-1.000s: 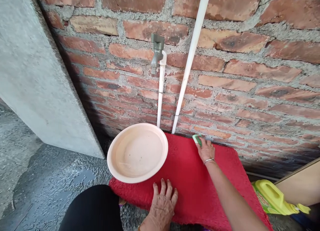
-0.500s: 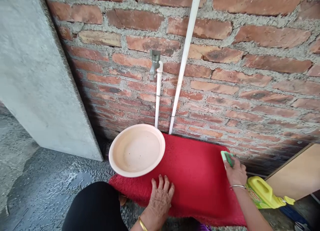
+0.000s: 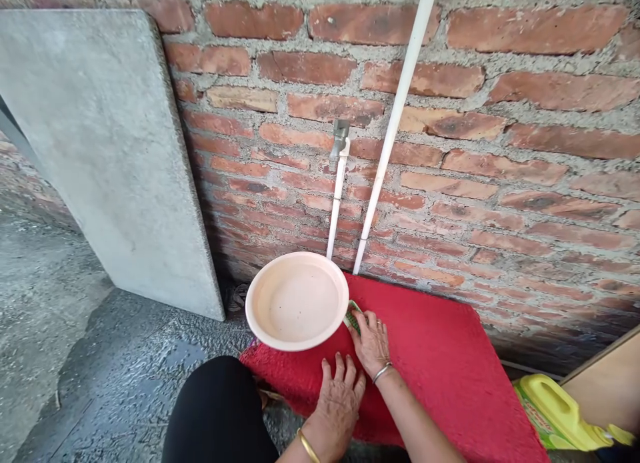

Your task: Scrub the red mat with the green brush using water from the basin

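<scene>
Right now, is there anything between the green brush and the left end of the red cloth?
Yes: the pale basin stands on the red cloth, just left of the green brush in the right hand. Whether they touch is unclear.

"What's the right hand [image 3: 371, 348] doing?"

"It's gripping a green brush [image 3: 354, 311] on the red cloth [image 3: 440, 356], just beside the basin [image 3: 265, 293]."

"And the left hand [image 3: 336, 404]?"

"It's resting by the near edge, while the basin is overlapping the left edge and a yellow jug [image 3: 557, 413] is showing beyond the right."
</scene>
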Available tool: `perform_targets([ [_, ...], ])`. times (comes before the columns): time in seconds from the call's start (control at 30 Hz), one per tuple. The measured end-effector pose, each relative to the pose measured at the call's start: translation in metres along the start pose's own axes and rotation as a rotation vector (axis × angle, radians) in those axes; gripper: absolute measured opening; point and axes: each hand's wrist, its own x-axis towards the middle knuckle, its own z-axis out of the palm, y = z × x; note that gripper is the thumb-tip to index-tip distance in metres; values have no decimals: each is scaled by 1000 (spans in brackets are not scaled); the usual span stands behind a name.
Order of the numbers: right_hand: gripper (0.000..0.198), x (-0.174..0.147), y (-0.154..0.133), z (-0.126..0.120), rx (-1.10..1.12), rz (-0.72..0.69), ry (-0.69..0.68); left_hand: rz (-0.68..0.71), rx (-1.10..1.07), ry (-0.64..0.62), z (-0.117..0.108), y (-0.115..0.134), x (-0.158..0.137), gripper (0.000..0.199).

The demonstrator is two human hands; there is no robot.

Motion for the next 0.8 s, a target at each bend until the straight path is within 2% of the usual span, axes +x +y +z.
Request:
perform_targets([
  [0.13, 36, 0, 48, -22, -91, 151, 4, 15, 11, 41, -5, 1, -4, 48],
  [0.2, 37, -4, 70, -34, -128, 245, 15, 9, -12, 23, -7, 1, -6, 49],
  [0.27, 37, -14, 80, -41, -137, 291, 31, 11, -57, -24, -9, -3, -6, 53],
  [0.33, 36, -28, 74, -39, -93, 259, 60, 24, -131, -93, -14, -11, -5, 58],
  [0.43, 34, -49, 44, -25, 8, 107, 78, 24, -267, -263, -27, -28, 0, 61],
  [0.53, 33, -61, 23, -14, 7, -15, 45, -16, -358, -421, -43, -45, 5, 59],
  [0.6, 33, -63, 26, -14, -47, 7, 37, -43, -380, -461, -49, -53, 5, 59],
  [0.67, 35, -60, 40, -21, -104, 108, 35, -49, -378, -460, -49, -57, 3, 59],
  [0.73, 36, -58, 52, -29, -130, 207, 34, -42, -357, -419, -43, -60, -2, 57],
  [0.8, 38, -60, 53, -34, -109, 229, 41, -49, -317, -350, -36, -60, -7, 53],
])
